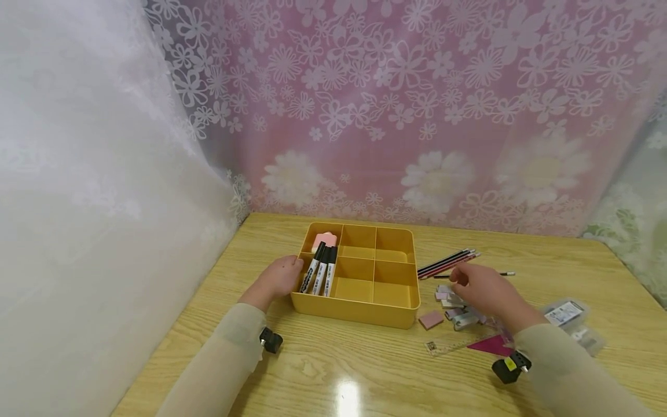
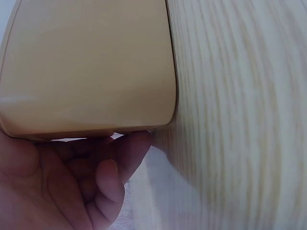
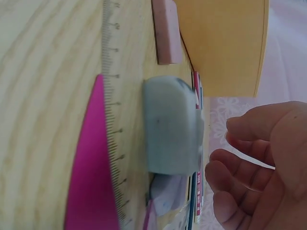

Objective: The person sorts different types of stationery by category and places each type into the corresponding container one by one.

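Note:
A yellow compartment box (image 1: 354, 310) stands on the table. My left hand (image 1: 278, 275) grips its left side, with curled fingers against the outer wall (image 2: 91, 72). Several black-capped markers (image 1: 324, 271) lie in the front left compartment, and a pink and white item (image 1: 324, 240) sits in the one behind. My right hand (image 1: 484, 289) hovers over a pile of small erasers (image 1: 449, 295), its fingers loosely bent and nothing visible between them. In the right wrist view, a whitish rounded item (image 3: 170, 125) and a pink eraser (image 3: 167, 31) lie close to that hand (image 3: 259, 163).
Several pencils (image 1: 448, 263) lie beyond the erasers, right of the box. Nearer the front are a clear ruler (image 1: 443, 346) and a magenta triangular piece (image 1: 492, 346). Clear plastic cases (image 1: 570, 318) rest at the right. A floral curtain (image 1: 385, 116) hangs behind the table.

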`<state>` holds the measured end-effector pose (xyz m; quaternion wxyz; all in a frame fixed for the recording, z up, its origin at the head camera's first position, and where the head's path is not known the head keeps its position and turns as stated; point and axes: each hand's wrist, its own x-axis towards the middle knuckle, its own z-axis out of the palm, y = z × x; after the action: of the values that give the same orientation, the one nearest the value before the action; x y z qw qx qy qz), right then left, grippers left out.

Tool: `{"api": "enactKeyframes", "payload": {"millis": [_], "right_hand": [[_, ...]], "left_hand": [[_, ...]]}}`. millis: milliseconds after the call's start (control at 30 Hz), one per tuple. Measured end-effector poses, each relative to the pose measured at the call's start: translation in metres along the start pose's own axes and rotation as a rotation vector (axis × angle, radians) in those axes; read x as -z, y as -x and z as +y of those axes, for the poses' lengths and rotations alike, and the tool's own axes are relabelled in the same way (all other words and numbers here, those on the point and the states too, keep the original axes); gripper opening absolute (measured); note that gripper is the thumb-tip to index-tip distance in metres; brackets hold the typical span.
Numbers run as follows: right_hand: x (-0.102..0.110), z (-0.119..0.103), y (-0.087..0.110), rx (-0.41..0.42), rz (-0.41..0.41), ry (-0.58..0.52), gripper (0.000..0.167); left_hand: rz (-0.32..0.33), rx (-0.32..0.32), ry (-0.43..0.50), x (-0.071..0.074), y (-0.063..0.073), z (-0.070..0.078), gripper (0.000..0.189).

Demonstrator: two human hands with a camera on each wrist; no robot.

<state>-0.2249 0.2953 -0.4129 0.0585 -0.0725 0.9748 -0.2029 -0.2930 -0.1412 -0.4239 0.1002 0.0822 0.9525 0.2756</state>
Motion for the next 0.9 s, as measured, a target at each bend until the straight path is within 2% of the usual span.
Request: {"api": "enactKeyframes", "payload": {"millis": [533,900], "right_hand": [[-0.013,0.018,0.005,-0.002,-0.026,-0.007,0.02],[-0.017,0.015,0.006,0.017,-0.016,-0.001,0.012]], "left_hand": [[0.032,-0.065,-0.039,0.0,0.001,-0.001,0.051],[0.024,-0.037,-0.019,0.0,0.0,-0.001,0.053]]}}
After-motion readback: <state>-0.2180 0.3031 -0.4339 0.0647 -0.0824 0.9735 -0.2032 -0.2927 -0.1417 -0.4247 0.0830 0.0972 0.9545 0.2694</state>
